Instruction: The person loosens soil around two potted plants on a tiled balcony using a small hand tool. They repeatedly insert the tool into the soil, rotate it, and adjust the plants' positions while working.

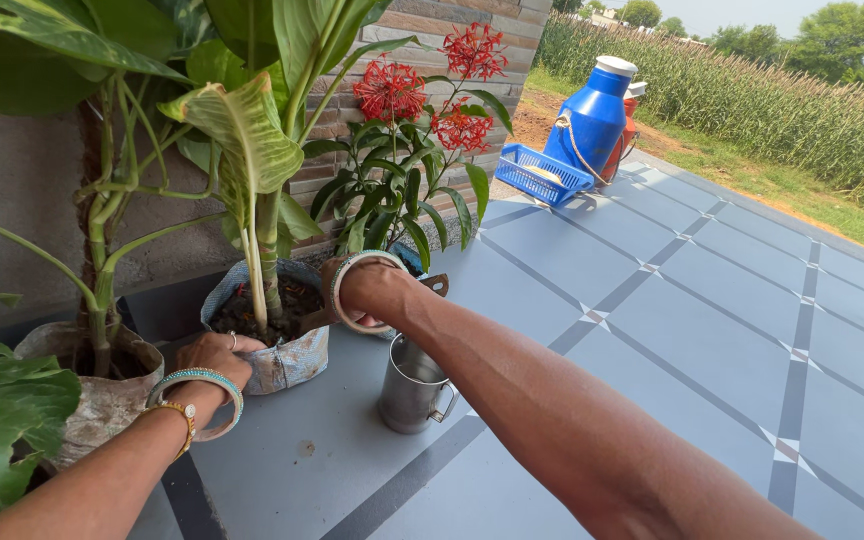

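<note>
Pot (287, 360) sits between left hand (214, 357) and right hand (357, 300).

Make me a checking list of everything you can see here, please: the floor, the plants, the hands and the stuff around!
Surface: grey tiled floor with darker stripes.
Job's things: plant in a wrapped pot, soil showing; steel mug standing upright beside it.
Clutter: second pot at left; red flowers; blue basket; blue jug.
Grippers: left hand rests on the wrapped pot's rim; right hand reaches behind that pot, fingers hidden, so what it holds cannot be told.
Cables: nothing seen.
Surroundings: wall behind the plants; crop field and trees beyond.
</note>
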